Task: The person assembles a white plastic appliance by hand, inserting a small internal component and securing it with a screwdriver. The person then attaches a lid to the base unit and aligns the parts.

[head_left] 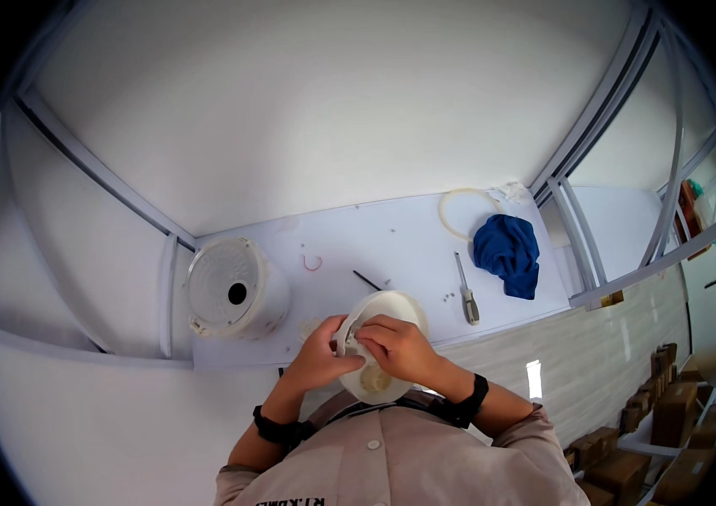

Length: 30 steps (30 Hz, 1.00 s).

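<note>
Both my hands hold a round white plastic lid-like part (391, 309) close to my chest, over the near edge of the white table (391, 232). My left hand (320, 350) grips its left rim. My right hand (396, 346) lies across its middle, fingers pinching at a small piece near the rim. A beige round fitting (375, 381) shows at the part's lower side. Both wrists wear black bands.
A white round appliance body (231, 291) with a dark hole lies on its side at the table's left. A screwdriver (466, 295), a blue cloth (508, 251), a pale ring gasket (463, 211), a thin black rod (366, 280), a small red clip (312, 263) and small screws lie on the table. Cardboard boxes (670, 405) stand at lower right.
</note>
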{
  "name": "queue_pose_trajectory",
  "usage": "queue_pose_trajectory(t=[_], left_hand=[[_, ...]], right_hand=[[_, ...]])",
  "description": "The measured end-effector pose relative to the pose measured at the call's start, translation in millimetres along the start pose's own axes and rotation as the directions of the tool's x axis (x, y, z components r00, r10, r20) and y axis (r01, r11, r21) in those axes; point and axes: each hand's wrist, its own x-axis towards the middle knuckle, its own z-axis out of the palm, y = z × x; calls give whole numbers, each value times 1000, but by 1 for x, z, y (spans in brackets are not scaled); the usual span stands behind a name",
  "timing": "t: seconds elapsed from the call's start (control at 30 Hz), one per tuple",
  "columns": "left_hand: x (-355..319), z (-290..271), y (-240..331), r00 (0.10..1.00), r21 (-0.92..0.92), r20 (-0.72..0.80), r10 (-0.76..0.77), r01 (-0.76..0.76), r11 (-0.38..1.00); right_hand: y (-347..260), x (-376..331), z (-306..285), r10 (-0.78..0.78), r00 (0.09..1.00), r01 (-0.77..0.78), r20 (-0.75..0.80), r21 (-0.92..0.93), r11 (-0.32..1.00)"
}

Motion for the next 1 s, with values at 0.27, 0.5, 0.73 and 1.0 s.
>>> queue_pose_trajectory(t=[0.27,0.5,0.73,1.0], left_hand=[[-2,4,10,999,25,-38,5,-4,1000],[0,5,8,1000,30,-22,-2,3,1000],[0,9,2,1000,5,-20,3,-3,1000],[-1,14,-14,993,117,-98,68,-57,991]], right_hand=[[3,-5,5,64,998,-63,11,-11,998],[2,-5,3,34,999,-33,13,-48,998],[4,-7,4,43,999,-43,7,-17,999],[4,-13,9,121,993,-122,10,89,989]])
